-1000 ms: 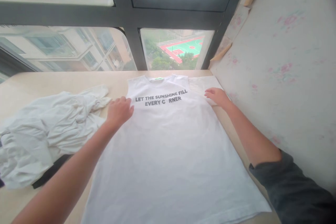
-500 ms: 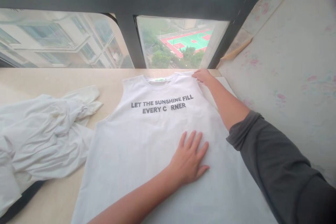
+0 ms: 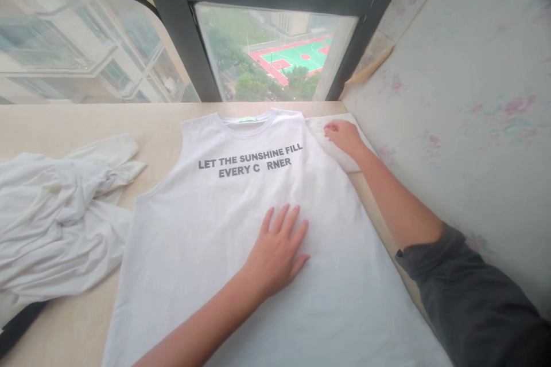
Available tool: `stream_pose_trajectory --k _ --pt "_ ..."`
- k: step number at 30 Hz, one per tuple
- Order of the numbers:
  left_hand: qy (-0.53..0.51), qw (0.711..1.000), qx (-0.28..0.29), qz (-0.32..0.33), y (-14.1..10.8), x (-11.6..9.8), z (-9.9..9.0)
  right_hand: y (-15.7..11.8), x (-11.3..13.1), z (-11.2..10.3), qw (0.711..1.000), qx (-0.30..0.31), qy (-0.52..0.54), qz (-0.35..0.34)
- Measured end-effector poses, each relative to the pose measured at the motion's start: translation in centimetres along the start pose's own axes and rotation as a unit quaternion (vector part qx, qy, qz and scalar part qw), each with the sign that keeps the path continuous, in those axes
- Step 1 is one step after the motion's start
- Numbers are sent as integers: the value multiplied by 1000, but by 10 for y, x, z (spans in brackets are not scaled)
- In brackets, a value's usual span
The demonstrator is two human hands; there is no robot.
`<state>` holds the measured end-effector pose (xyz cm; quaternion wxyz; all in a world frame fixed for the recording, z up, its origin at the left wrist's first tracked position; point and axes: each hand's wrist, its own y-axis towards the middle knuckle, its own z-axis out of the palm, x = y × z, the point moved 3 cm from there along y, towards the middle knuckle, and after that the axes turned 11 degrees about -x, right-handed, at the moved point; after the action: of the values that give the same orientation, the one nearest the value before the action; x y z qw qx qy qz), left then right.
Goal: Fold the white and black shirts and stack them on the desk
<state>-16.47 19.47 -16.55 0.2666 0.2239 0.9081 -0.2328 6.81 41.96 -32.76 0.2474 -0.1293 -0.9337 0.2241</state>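
A pale ledge [image 3: 159, 120] runs below the window [image 3: 275, 57]; on it, from where I stand, the shirt [image 3: 202, 229] lies face up, neck toward the glass; the left hand [image 3: 275, 255] rests spread on its front; the right hand [image 3: 344, 136] is curled over the cloth [image 3: 338, 153] beside the shoulder — whether it pinches anything, I cannot tell; for a flat lay, press evenly — palm low, fingers wide.

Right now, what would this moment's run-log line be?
left hand: open on white sleeveless shirt | right hand: over pale flat piece, grip unclear | left of shirt: crumpled white cloth
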Motion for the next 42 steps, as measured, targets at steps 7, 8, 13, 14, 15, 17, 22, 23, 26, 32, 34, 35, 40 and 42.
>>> stream_pose_trajectory --k 7,8,13,14,15,17,22,23,26,32,34,35,40,42 --pt "125 982 -51 -131 -94 56 -34 -72 -15 -32 981 184 49 -31" --pt "134 978 -59 -152 -107 60 -39 -75 -10 -34 980 185 64 -19" --pt "149 946 -96 -272 -175 66 -67 -83 17 -41 948 232 215 42" --pt "151 938 -99 -297 -190 66 -71 -85 21 -41 925 260 271 60" --pt "155 928 -103 -322 -205 64 -76 -87 23 -40 897 289 325 78" --pt "163 909 -115 -366 -235 60 -81 -91 26 -38 848 340 394 103" --pt "170 887 -137 -406 -291 47 -83 -88 23 -37 885 333 319 66" --pt "173 886 -134 -409 -298 45 -82 -87 21 -38 903 323 281 45" --pt "188 882 -116 -417 -308 41 -80 -85 20 -39 930 326 170 -14" --pt "235 870 -95 -423 -299 36 -82 -85 27 -27 914 373 135 -91" --pt "243 870 -96 -418 -297 35 -83 -81 30 -22 921 360 86 -126" --pt "245 871 -93 -415 -296 34 -83 -78 32 -20 923 353 49 -146" --pt "249 874 -65 -413 -297 35 -84 -69 38 -21 915 347 -78 -193" --pt "247 874 -72 -413 -298 35 -84 -68 39 -25 910 353 -106 -191"
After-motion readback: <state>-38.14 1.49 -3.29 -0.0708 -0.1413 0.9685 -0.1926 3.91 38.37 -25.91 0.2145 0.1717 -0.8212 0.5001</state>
